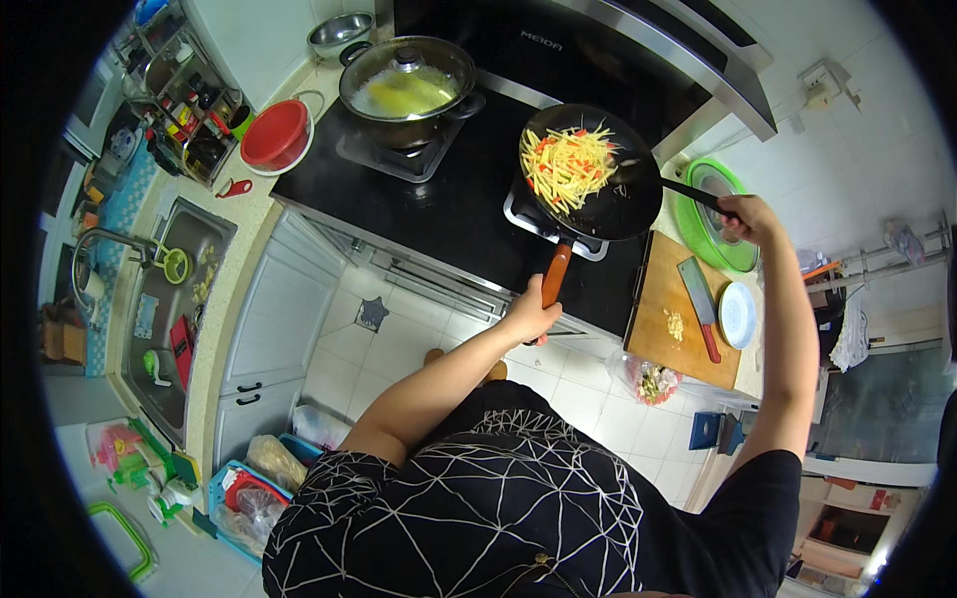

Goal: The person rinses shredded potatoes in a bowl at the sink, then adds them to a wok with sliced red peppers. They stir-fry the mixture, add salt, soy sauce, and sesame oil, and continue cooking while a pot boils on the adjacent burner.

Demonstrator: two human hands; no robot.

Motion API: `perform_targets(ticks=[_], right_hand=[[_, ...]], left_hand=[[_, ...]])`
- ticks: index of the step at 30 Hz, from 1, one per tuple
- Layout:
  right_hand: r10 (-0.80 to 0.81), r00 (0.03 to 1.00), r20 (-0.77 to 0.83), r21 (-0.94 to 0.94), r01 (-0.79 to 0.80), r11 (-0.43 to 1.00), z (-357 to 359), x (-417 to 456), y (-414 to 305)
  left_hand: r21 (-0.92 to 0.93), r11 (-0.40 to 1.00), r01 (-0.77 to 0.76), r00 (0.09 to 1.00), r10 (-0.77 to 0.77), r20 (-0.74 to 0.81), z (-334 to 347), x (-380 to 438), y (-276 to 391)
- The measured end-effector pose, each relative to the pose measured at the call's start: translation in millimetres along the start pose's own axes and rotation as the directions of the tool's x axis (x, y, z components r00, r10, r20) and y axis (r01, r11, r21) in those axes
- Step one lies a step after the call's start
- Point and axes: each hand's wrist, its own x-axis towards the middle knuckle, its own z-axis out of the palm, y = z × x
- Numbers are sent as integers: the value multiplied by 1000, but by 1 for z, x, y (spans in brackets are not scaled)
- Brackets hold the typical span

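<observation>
My left hand (532,314) is closed around the reddish-brown handle (556,273) of a black wok (639,202) at the right burner. My right hand (748,217) grips the long black handle of a cooking utensil (695,196), probably a spatula; its head reaches into the wok and is hard to make out. Pale yellow strips, perhaps potato, mixed with red pieces (568,166) fill the wok's left side. On the left burner stands a lidded pot (407,78) with something yellow and froth visible through the glass.
A cutting board (650,329) to the right carries a cleaver (699,299), chopped garlic-like bits (675,324) and a small pale dish (737,315). Behind it is a green basket (691,232). A red bowl (275,136) and a sink (176,299) lie left. A bag of scraps (650,381) hangs below the board.
</observation>
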Motion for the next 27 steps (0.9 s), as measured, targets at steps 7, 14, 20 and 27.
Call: perform_targets(ticks=[7,14,20,27], right_hand=[[-432,897,92,-423,428,799,54,3,4],[-547,831,101,-799,396,453,6,-27,-38],[-701,692,174,-627,627,463,51,21,-49],[-749,569,339,-857,516,5,76,-74,-37]], left_hand=[[17,1000,25,1000,-24,-17,0,-3,4],[46,999,19,999,-17,-31,1,-2,2],[35,999,16,1000,-16,0,-2,-1,2],[17,999,38,999,-39,14,-2,0,2]])
